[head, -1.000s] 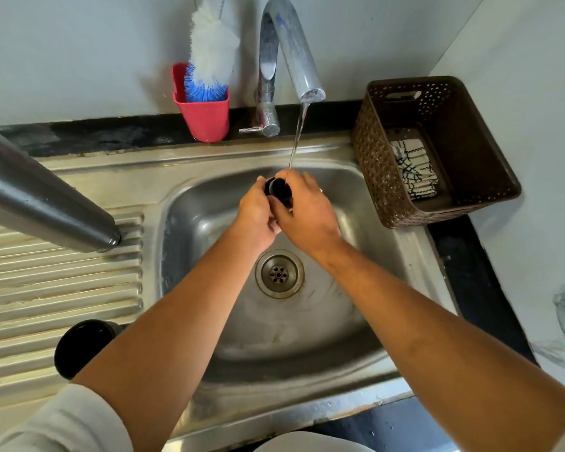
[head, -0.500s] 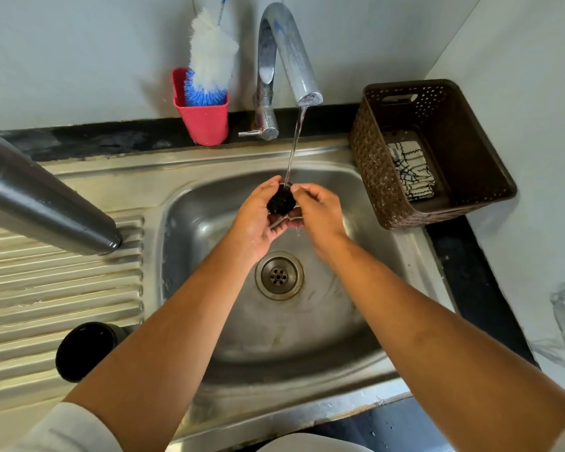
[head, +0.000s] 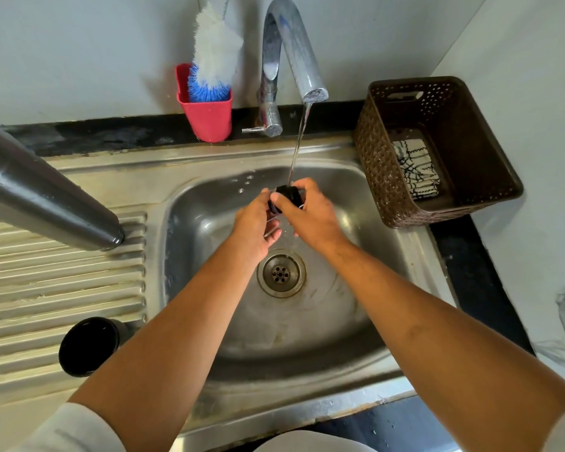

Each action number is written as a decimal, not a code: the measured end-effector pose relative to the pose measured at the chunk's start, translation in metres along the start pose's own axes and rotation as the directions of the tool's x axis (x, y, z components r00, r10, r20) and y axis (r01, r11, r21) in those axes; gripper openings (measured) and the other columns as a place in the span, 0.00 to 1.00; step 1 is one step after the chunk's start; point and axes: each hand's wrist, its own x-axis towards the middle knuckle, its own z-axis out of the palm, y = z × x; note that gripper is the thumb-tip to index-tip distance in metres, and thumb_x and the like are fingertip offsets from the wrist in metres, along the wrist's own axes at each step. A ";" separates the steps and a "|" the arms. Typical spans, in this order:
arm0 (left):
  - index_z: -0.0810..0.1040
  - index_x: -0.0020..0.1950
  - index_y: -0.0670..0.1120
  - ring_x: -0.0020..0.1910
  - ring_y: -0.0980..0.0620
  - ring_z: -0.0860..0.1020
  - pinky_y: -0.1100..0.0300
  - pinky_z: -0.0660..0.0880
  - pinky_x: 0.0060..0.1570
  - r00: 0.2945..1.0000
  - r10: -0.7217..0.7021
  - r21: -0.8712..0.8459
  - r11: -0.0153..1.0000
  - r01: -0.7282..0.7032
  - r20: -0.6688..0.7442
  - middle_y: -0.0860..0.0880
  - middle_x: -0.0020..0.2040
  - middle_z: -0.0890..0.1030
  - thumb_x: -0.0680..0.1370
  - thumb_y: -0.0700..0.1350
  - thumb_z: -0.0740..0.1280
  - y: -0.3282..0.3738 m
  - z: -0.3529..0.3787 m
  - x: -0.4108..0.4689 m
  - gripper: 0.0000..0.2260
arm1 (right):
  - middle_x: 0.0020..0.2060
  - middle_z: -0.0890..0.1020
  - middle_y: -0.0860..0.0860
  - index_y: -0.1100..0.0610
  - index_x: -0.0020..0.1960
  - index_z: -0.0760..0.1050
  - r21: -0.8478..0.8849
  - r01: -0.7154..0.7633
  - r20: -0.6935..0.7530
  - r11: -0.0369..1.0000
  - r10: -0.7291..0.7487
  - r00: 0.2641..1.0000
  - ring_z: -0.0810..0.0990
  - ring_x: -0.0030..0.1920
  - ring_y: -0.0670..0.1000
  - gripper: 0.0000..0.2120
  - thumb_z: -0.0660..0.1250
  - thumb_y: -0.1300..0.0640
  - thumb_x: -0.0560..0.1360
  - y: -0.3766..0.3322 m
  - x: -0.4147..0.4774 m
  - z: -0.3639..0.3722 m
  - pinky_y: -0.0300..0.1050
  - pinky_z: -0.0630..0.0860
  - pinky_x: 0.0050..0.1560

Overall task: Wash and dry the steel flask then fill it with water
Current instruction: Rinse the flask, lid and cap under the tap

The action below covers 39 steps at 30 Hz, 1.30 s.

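Steel flask (head: 46,197) on drainboard (head: 62,288), left hand (head: 255,223), right hand (head: 310,213), fingers (head: 302,185) curled round black stopper (head: 287,194)

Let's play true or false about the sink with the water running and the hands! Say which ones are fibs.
1. Water runs from the curved steel tap. True.
2. The left hand and right hand both hold the small black cap under the stream. True.
3. The tall steel flask is inside the steel sink basin. False: it rests on the ribbed drainboard left of the basin.
4. The brown plastic basket is empty. False: a black-and-white patterned cloth lies in it.
5. The red cup holds a blue-and-white brush. True.
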 end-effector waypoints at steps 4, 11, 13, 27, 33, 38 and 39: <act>0.79 0.61 0.44 0.45 0.50 0.78 0.55 0.79 0.44 0.998 -0.040 -0.029 0.999 0.041 0.039 0.45 0.47 0.80 0.86 0.49 0.63 -0.001 -0.005 0.002 0.11 | 0.55 0.79 0.48 0.49 0.62 0.76 -0.060 0.115 0.014 0.992 -0.115 0.993 0.79 0.54 0.47 0.19 0.77 0.51 0.74 -0.003 0.006 -0.002 0.41 0.77 0.54; 0.80 0.55 0.45 0.52 0.47 0.80 0.52 0.79 0.55 0.998 -0.006 -0.017 1.000 0.007 0.058 0.44 0.53 0.82 0.86 0.47 0.60 -0.003 -0.006 0.004 0.10 | 0.61 0.79 0.49 0.45 0.65 0.80 0.184 0.052 0.088 0.982 -0.069 0.994 0.81 0.56 0.48 0.24 0.76 0.63 0.72 0.000 0.007 -0.003 0.41 0.79 0.52; 0.80 0.58 0.44 0.53 0.47 0.81 0.50 0.79 0.57 0.998 0.018 -0.009 1.000 -0.018 0.068 0.44 0.55 0.83 0.86 0.51 0.61 -0.003 -0.007 0.005 0.12 | 0.55 0.84 0.53 0.49 0.64 0.80 0.361 -0.140 0.147 0.922 0.091 0.985 0.84 0.47 0.50 0.16 0.72 0.58 0.78 0.001 0.007 -0.003 0.44 0.80 0.40; 0.81 0.63 0.51 0.59 0.48 0.83 0.48 0.80 0.56 0.976 0.147 0.099 0.981 -0.165 0.162 0.47 0.59 0.85 0.86 0.57 0.60 0.000 -0.002 -0.004 0.15 | 0.56 0.81 0.50 0.45 0.58 0.76 0.147 -0.054 0.052 0.988 0.047 0.998 0.82 0.55 0.49 0.21 0.79 0.56 0.69 0.002 0.010 0.008 0.42 0.79 0.49; 0.79 0.69 0.44 0.50 0.46 0.84 0.55 0.80 0.40 0.970 0.177 -0.042 0.984 -0.173 0.164 0.40 0.61 0.84 0.88 0.49 0.55 0.003 0.004 -0.005 0.17 | 0.58 0.78 0.55 0.49 0.61 0.80 0.288 0.004 0.113 0.958 -0.038 0.993 0.83 0.53 0.55 0.16 0.75 0.59 0.76 0.003 0.004 0.006 0.44 0.83 0.40; 0.79 0.70 0.46 0.55 0.49 0.84 0.55 0.80 0.49 0.939 0.227 -0.035 0.974 -0.225 0.258 0.43 0.61 0.85 0.87 0.48 0.59 -0.015 0.016 -0.013 0.15 | 0.42 0.84 0.48 0.50 0.48 0.79 0.207 -0.004 -0.170 0.978 0.040 0.985 0.84 0.45 0.49 0.05 0.68 0.51 0.82 0.003 0.013 0.002 0.48 0.83 0.44; 0.78 0.69 0.45 0.54 0.49 0.84 0.56 0.80 0.48 0.934 0.238 -0.037 0.971 -0.237 0.266 0.44 0.59 0.85 0.87 0.47 0.60 -0.018 0.017 -0.013 0.14 | 0.42 0.84 0.49 0.50 0.48 0.79 0.187 -0.012 -0.186 0.982 0.047 0.981 0.84 0.45 0.50 0.06 0.67 0.50 0.82 0.004 0.015 0.002 0.49 0.83 0.46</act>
